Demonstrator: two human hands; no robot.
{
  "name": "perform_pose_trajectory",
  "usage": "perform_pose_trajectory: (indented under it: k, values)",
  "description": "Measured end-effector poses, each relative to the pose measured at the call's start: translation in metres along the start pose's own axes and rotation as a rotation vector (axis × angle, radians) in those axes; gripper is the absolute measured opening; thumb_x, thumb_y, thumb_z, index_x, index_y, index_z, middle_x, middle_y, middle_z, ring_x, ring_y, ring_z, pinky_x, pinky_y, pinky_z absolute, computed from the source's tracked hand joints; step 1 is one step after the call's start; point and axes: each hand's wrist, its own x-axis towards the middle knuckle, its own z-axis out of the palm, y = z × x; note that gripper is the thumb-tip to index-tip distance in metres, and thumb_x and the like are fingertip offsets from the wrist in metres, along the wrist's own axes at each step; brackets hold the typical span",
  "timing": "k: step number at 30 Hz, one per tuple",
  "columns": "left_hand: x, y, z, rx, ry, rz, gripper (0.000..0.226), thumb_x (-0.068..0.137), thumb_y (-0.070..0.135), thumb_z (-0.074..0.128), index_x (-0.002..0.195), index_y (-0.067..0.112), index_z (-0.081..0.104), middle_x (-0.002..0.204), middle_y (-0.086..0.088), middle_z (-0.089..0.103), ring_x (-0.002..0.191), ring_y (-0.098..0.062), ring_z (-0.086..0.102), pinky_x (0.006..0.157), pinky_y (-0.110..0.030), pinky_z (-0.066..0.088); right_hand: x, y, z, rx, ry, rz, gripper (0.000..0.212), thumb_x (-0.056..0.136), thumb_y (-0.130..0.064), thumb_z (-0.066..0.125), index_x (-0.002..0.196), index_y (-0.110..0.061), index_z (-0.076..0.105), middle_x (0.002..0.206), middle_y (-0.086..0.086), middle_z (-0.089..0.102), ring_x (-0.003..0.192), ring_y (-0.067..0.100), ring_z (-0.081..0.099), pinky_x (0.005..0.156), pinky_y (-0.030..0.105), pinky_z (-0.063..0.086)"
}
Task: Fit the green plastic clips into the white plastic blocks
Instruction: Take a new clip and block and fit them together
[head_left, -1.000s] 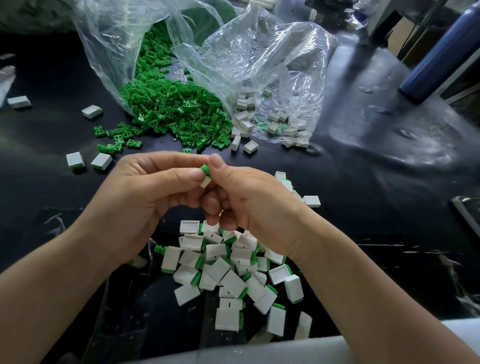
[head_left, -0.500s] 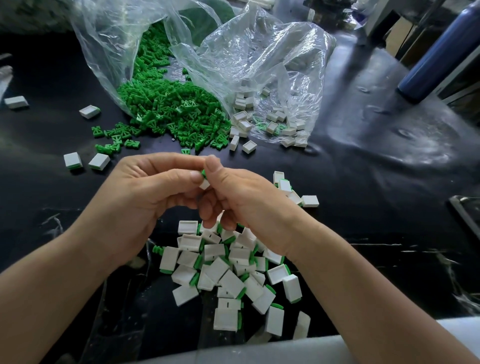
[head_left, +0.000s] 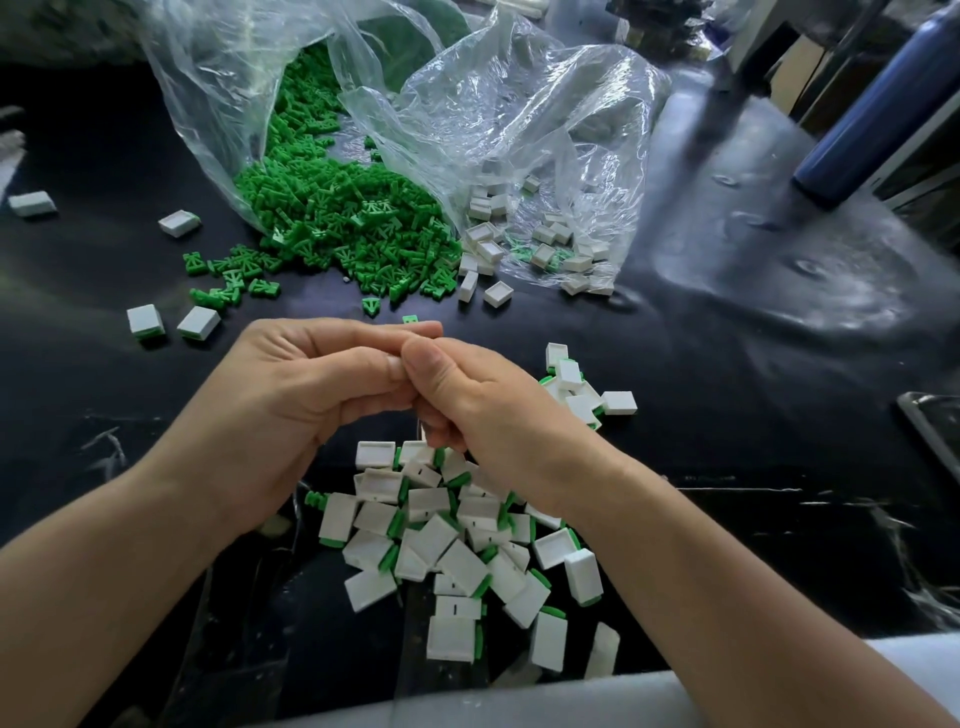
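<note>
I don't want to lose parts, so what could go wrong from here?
Your right hand hangs over the pile of white plastic blocks with green clips fitted, near the black table's edge; a sweep could knock some off. Loose green plastic clips spill against empty white blocks and could mix.

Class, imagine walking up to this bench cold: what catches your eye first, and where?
A mass of green clips spills from a clear bag at upper left. Nearer, a heap of white blocks with green edges lies below the left hand and right hand, pinched together centrally.
</note>
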Motion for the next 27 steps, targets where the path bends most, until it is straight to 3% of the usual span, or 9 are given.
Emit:
perform_pose_trajectory:
  k: [5,13,15,18,24,27]
  values:
    - [0.0013,-0.0009,0.0011,-0.025,0.014,-0.006,0.021,0.063,0.003,0.064,0.076,0.014,0.077,0.094,-0.004,0.074,0.083,-0.019,0.071,0.066,-0.022,0.056,0.0012,-0.0001,0.0015,-0.036,0.021,0.005,0.042,0.099,-0.031,0.031,0.127,-0.009,0.053,0.068,-0.021,0.035,0.065,-0.006,0.034,0.067,0.019,0.029]
    - [0.0009,-0.0013,0.002,-0.062,0.041,-0.017,0.027,0.051,0.004,0.071,0.078,0.007,0.075,0.096,-0.005,0.074,0.085,-0.019,0.071,0.067,-0.023,0.056,-0.0004,-0.0022,0.0011,-0.076,0.021,0.0,0.041,0.099,-0.031,0.031,0.126,-0.01,0.053,0.07,-0.019,0.037,0.065,-0.005,0.035,0.065,0.018,0.029]
    - [0.0011,-0.0023,0.002,-0.068,0.051,-0.025,0.025,0.054,-0.002,0.069,0.078,0.006,0.074,0.096,-0.005,0.074,0.085,-0.019,0.071,0.067,-0.023,0.056,-0.001,-0.0026,0.0013,-0.087,0.024,-0.003,0.04,0.099,-0.031,0.031,0.126,-0.01,0.053,0.071,-0.019,0.037,0.065,-0.004,0.036,0.066,0.019,0.03]
    - [0.0007,-0.0029,0.003,-0.088,0.067,-0.03,0.021,0.062,0.007,0.058,0.077,0.005,0.074,0.096,-0.006,0.074,0.085,-0.02,0.071,0.066,-0.023,0.056,-0.0013,-0.0029,0.0015,-0.11,0.021,0.006,0.041,0.099,-0.032,0.031,0.126,-0.012,0.053,0.073,-0.018,0.038,0.067,-0.003,0.036,0.067,0.021,0.031]
    - [0.0003,-0.0037,0.002,-0.069,0.068,-0.025,0.021,0.062,0.006,0.058,0.072,0.008,0.075,0.095,-0.005,0.074,0.086,-0.02,0.071,0.067,-0.024,0.056,-0.0011,-0.0038,0.002,-0.137,0.011,0.026,0.042,0.099,-0.034,0.03,0.127,-0.013,0.052,0.075,-0.015,0.039,0.068,-0.001,0.036,0.075,0.027,0.03]
    - [0.0003,-0.0049,0.0001,-0.035,0.055,-0.018,0.02,0.059,0.001,0.067,0.074,0.011,0.076,0.094,-0.005,0.074,0.088,-0.021,0.07,0.067,-0.023,0.056,-0.0015,-0.0038,0.0018,-0.142,0.01,0.025,0.041,0.099,-0.034,0.03,0.126,-0.013,0.052,0.076,-0.015,0.04,0.068,-0.001,0.036,0.075,0.027,0.03]
